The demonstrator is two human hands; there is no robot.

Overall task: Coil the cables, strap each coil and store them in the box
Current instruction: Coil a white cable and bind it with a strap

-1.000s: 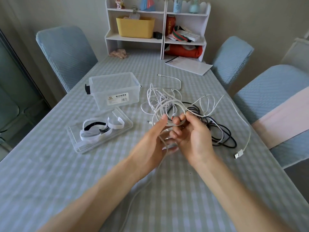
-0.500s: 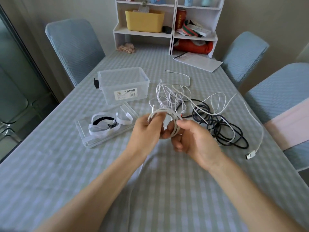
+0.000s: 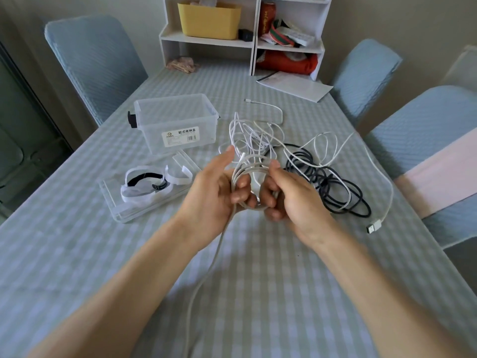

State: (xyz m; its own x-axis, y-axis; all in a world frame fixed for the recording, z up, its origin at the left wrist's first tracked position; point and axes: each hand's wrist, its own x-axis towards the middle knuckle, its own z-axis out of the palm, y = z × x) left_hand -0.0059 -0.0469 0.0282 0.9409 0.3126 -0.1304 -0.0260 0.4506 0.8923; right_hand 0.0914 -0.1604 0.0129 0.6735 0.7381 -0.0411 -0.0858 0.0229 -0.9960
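Above the table's middle, my left hand (image 3: 214,189) holds a small white cable coil (image 3: 254,167), several loops running through its curled fingers. My right hand (image 3: 291,197) grips the coil's right side. The cable's loose tail (image 3: 206,275) hangs from the coil toward me. Behind the hands lies a tangle of white cables (image 3: 254,133), and a black cable (image 3: 327,182) sprawls to the right. The clear plastic box (image 3: 178,120) stands open at the left rear. Its lid (image 3: 113,200) lies in front of it with white and black straps (image 3: 144,183) on it.
A white USB plug (image 3: 373,226) lies near the table's right edge. A white shelf unit (image 3: 245,42) with a yellow bin (image 3: 209,19) stands at the far end, a sheet of paper (image 3: 296,85) beside it. Blue chairs (image 3: 95,63) ring the checked tablecloth (image 3: 258,280).
The hands have drawn nearer to me with the white coil. My right hand has brought another loop of cable onto the coil, and the free tail has shortened.
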